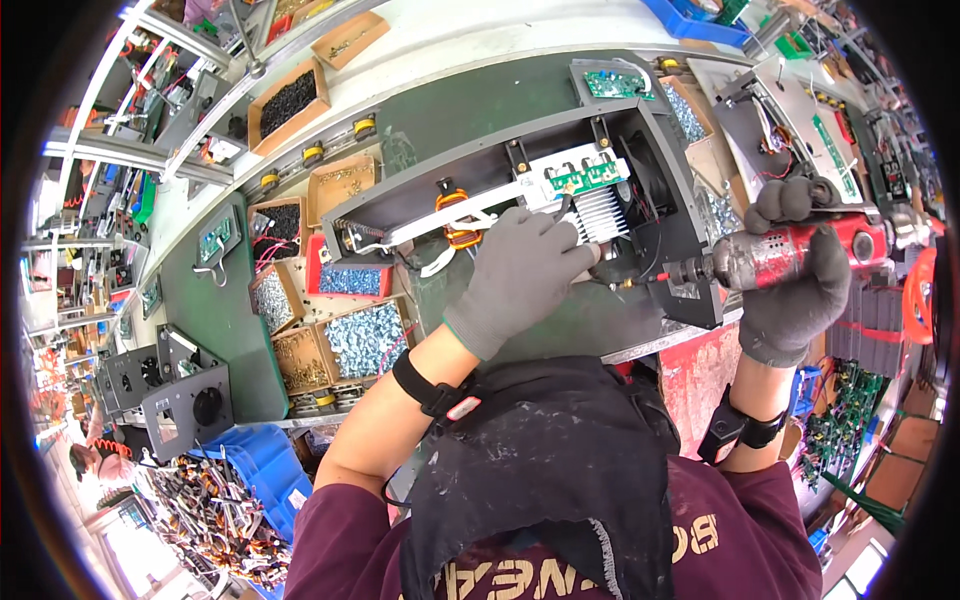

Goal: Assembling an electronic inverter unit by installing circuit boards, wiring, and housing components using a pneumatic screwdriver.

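At frame right, one right hand (795,312) grips one drill (765,262); at centre, one left hand (522,278), finger hold unclear, overlaps one case (405,203).

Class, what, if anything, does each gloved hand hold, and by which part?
The right hand holds the red power driver around its body. The left hand is at the finned heatsink; whether it grips anything cannot be told.
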`<state>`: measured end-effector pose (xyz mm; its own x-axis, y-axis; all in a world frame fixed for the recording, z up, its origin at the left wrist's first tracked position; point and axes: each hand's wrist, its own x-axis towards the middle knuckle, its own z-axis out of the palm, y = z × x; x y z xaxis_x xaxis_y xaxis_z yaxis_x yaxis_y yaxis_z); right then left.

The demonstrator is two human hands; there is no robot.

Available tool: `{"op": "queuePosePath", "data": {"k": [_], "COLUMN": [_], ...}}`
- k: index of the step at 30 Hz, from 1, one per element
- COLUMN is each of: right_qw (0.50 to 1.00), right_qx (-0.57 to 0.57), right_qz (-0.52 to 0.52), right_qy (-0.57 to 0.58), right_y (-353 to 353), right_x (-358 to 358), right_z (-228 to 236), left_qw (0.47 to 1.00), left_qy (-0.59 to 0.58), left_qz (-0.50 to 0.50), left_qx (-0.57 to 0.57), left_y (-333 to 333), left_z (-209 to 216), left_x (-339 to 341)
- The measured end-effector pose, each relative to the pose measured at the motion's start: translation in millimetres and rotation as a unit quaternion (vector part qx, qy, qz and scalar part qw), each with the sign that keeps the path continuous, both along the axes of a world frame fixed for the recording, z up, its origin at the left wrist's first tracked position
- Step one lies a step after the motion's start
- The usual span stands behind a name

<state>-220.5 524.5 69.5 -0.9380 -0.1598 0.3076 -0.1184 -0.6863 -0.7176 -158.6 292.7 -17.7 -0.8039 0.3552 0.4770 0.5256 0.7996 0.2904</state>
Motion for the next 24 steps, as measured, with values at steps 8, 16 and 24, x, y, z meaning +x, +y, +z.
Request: {"op": "queuePosePath", "data": {"k": [8,16,24], "right_qw": [0.986,0.978,0.980], "right_qx": [-0.051,-0.004,0.029], "right_qz": [0.073,0.085,0.070], "right_qy": [-0.140,-0.191,-0.182], "right_y": [3,-6,0], "right_x": [-27,-39,-52], "right_z": [-24,-23,-17], "left_qw": [0.998,0.996,0.994], "left_qy": [0.058,0.090,0.098], "left_qz": [0.004,-0.012,-0.039], "left_qx": [-0.009,-0.014,-0.019], "left_y": [0,3,3], "left_z": [-12,-17,-22], "left_x": [-3,-26,-20]}}
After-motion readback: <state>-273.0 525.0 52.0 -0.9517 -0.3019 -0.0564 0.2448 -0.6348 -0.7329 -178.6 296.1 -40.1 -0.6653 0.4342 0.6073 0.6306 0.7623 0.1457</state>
